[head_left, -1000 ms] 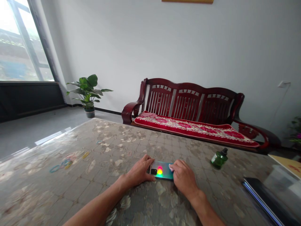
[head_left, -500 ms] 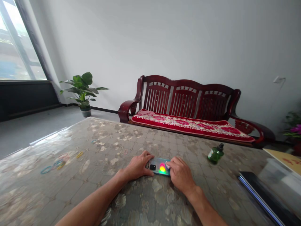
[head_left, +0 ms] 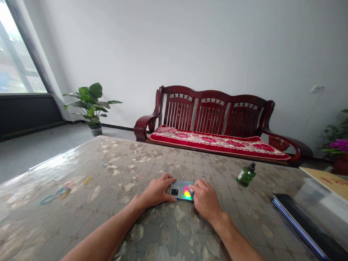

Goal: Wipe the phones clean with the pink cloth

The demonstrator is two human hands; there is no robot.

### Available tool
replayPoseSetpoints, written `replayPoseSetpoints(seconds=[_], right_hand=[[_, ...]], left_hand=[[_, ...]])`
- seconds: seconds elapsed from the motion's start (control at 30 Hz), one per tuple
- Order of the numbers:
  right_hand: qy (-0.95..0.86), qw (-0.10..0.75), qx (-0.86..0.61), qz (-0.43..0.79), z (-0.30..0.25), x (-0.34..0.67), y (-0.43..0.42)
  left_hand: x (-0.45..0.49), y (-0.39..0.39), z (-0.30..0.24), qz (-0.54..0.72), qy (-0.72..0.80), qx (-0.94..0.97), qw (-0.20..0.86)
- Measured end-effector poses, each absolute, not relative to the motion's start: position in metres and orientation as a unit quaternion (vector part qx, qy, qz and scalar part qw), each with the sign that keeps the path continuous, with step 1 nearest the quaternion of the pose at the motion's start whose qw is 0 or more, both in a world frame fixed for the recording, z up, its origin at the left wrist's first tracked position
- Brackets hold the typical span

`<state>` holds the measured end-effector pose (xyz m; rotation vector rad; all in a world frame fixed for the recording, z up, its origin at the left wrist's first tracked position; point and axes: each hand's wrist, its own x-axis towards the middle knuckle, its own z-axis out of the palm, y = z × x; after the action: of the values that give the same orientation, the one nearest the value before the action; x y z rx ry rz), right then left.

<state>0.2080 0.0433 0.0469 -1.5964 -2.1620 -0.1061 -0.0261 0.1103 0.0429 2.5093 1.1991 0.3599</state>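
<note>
Silvery-blue phone (head_left: 181,191) btwn both hands on the patterned table (head_left: 163,235), back side up, camera block (head_left: 175,191) twd the L hand (head_left: 157,190), rainbow glare (head_left: 187,193) nr the other end. L hand: thumb on near edge, fingers on far edge, gripping the phone's L end. R hand (head_left: 206,199): fingers curled & closed on a small white wad (head_left: 191,187), held at the phone's R end; can't tell if it's cloth or tissue.

Rest of tbl: green bottle (head_left: 246,177) w/ black top, upright, beyond R hand & well apart from it. Further R: dark folder (head_left: 304,221) beside clear box (head_left: 315,199), yellowish card (head_left: 324,181) by the box, can't tell if touching. Far L: rubber bands (head_left: 63,192), blue/yellow/pink, some overlapping, a few apart.

Bkgd: dark red wooden bench (head_left: 209,112) past the table, floral cover (head_left: 217,141) on seat. Potted plant (head_left: 91,105) on floor, L of bench.
</note>
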Motion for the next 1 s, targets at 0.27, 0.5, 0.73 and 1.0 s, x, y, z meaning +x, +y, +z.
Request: replayPoseSetpoints(seconds=[0.27, 0.5, 0.73, 1.0], right_hand=[[-0.767, 0.222, -0.6, -0.047, 0.048, 0.206, 0.046], [-0.809, 0.214, -0.547, -0.027, 0.05, 0.196, 0.041], [-0.791, 0.232, -0.565, -0.042, 0.046, 0.2, 0.045], [-0.789, 0.237, -0.565, -0.042, 0.046, 0.199, 0.047]], left_hand=[[-0.025, 0.11, 0.044, 0.12, 0.425, 0.882, 0.165], [-0.026, 0.111, 0.043, 0.122, 0.423, 0.883, 0.161], [-0.026, 0.109, 0.046, 0.114, 0.426, 0.884, 0.158], [-0.025, 0.106, 0.051, 0.109, 0.425, 0.885, 0.158]])
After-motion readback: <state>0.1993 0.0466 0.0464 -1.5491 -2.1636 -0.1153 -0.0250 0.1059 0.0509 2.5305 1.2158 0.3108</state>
